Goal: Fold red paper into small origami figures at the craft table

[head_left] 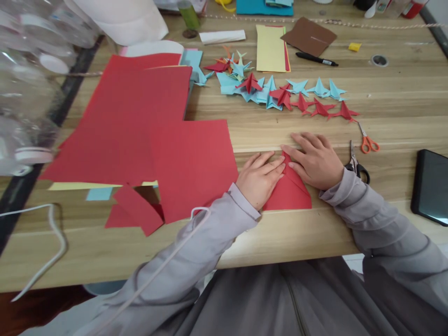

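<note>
1. The left hand [261, 178] lies flat, palm down, fingers straight and together, pointing right onto the folded red paper [290, 195]; it grips nothing.
2. The right hand [317, 161] is likewise open and flat, fingers angled left over the paper's upper tip; both hands' fingertips nearly meet.
3. The paper lies near the front edge of the bench [280, 238]; black-handled scissors [357, 167] sit just beside the right wrist.

Matt folded red paper [289, 196]; smooth wood-grain table [385, 107]; my grey cloth sleeve [371, 219]; glossy black phone [430, 186]; plastic-handled orange scissors [369, 143].
</note>
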Demonstrator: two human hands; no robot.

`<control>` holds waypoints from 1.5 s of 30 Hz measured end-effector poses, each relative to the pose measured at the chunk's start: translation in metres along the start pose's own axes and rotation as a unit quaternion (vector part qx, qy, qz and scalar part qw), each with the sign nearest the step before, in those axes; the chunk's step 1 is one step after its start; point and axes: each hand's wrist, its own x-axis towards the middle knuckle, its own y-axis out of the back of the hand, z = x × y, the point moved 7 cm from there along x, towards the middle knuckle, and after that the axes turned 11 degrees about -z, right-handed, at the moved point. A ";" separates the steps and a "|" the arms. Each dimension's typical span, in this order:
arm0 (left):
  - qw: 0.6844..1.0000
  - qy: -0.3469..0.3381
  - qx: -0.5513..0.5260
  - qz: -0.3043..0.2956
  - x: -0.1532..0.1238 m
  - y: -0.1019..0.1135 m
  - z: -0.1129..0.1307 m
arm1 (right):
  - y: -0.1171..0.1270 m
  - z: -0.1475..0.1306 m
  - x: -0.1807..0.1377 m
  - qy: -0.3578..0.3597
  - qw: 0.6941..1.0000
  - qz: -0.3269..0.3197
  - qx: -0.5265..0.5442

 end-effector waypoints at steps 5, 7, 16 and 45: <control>1.000 0.004 0.000 -0.013 0.001 -0.001 0.000 | 0.000 0.000 0.000 0.001 1.000 -0.001 0.000; 1.000 0.004 -0.001 -0.014 0.001 0.000 0.000 | -0.001 0.000 0.001 -0.001 1.000 -0.002 0.005; 1.000 -0.002 0.008 -0.009 0.002 0.000 0.000 | 0.000 -0.001 0.000 -0.002 1.000 -0.001 -0.005; 0.998 0.021 0.016 -0.055 0.013 0.000 0.005 | 0.005 -0.014 0.001 -0.012 0.998 0.004 -0.058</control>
